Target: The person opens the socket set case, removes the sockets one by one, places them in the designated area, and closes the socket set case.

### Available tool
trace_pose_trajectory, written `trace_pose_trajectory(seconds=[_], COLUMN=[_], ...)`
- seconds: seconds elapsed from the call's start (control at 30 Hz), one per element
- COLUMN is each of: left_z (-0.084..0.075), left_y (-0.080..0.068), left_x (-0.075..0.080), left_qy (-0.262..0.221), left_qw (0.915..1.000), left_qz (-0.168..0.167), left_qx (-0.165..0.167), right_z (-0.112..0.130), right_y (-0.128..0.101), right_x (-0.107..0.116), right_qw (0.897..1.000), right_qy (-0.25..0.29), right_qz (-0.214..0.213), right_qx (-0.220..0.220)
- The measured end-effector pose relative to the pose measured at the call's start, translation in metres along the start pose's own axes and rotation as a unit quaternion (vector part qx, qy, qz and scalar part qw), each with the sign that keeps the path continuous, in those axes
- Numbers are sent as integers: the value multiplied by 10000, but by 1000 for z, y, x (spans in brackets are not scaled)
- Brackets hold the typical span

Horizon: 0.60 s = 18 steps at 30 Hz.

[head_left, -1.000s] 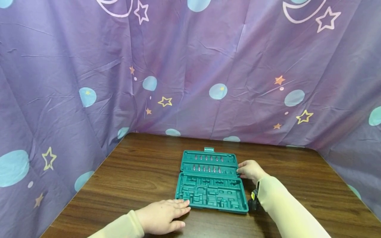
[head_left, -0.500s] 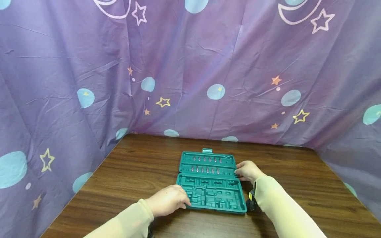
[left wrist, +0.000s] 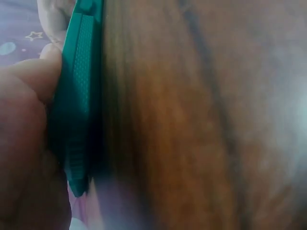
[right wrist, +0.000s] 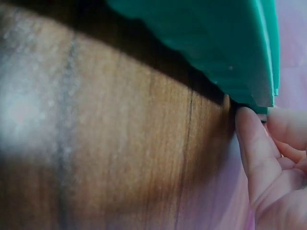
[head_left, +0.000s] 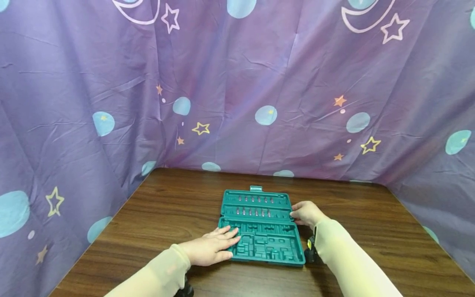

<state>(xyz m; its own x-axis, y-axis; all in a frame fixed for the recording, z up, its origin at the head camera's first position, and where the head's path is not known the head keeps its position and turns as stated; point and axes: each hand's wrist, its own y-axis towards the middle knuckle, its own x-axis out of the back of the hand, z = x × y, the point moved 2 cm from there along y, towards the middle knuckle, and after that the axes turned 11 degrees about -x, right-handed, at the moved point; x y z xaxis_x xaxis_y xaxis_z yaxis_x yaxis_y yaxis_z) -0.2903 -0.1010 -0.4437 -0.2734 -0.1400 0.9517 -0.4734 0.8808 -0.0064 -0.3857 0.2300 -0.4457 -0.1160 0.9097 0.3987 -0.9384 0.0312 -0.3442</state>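
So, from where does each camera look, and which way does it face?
Head: above, facing forward and down at the open green plastic tool case on the brown wooden table; both hands, left and right, with sleeves.
Left wrist: low along the table; fingers on the case edge.
Right wrist: low; fingers at a case corner.
All show case and table.

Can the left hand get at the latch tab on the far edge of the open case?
Probably yes. The left hand lies on the near tray of the case; the latch tab sits uncovered at the far edge, with only the open case between, and the right hand stays at the side.
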Motion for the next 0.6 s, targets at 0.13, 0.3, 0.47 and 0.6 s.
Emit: trace_pose_trajectory(seconds=[0.13,0.3,0.47,0.6], left_z=[2,7,7,5], left_y=[2,4,2,0], left_x=[-2,-1,-1,-4], left_qy=[-229,-355,-447,-485], left_qw=[9997,9993,9989,9985], left_qz=[2,-92,-99,-115], left_qx=[71,-6,-120,-222], right_z=[0,2,4,4], right_y=[0,0,-2,-6], right_x=[1,-1,-3,-2], right_qw=[10000,9999,9999,9999], right_qy=[-12,-37,-64,-128], right_qz=[31,32,84,101], right_qx=[46,91,67,59])
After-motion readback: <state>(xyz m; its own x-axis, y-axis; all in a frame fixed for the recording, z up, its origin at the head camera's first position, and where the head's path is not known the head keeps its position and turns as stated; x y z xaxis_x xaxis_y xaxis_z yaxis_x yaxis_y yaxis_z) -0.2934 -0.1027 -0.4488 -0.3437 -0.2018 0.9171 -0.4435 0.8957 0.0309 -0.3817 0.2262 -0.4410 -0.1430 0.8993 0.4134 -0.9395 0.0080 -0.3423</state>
